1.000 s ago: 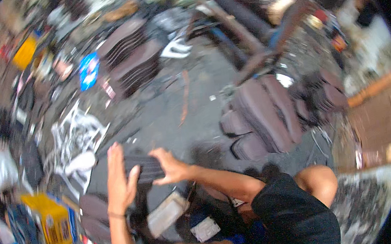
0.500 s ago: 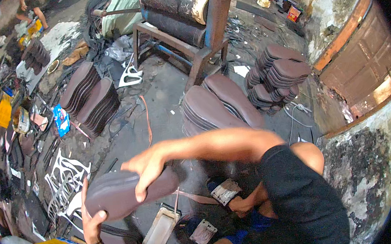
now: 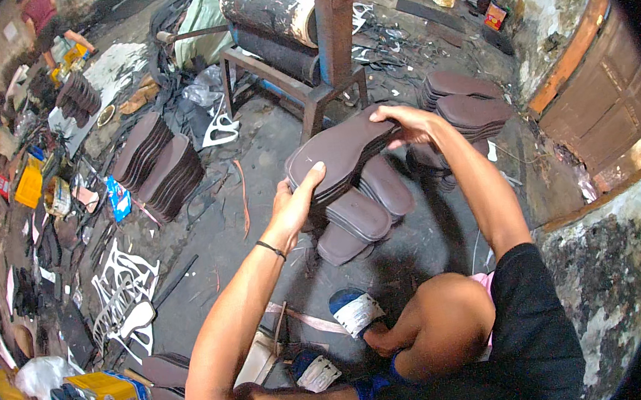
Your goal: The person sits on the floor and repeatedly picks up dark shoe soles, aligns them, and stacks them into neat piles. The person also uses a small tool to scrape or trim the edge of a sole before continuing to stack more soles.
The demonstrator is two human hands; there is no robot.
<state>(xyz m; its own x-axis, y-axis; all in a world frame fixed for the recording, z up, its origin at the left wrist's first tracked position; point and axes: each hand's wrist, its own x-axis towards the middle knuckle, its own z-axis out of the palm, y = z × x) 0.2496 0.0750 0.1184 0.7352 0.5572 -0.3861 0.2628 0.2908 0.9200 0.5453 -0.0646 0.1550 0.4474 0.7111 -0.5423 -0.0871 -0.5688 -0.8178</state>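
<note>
Holding brown soles (image 3: 345, 147) above dark littered floor (image 3: 258, 145), near roller machine (image 3: 278, 52).

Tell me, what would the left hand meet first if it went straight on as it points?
First comes the stack of brown soles that the left hand holds. Beyond that, the roller machine's metal frame seems next, though depth is unclear.

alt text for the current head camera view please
A person's left hand and right hand grip a stack of brown sole-shaped pieces at opposite ends, over similar stacks on a littered grey floor. Beyond stands a metal-framed roller machine.
</note>
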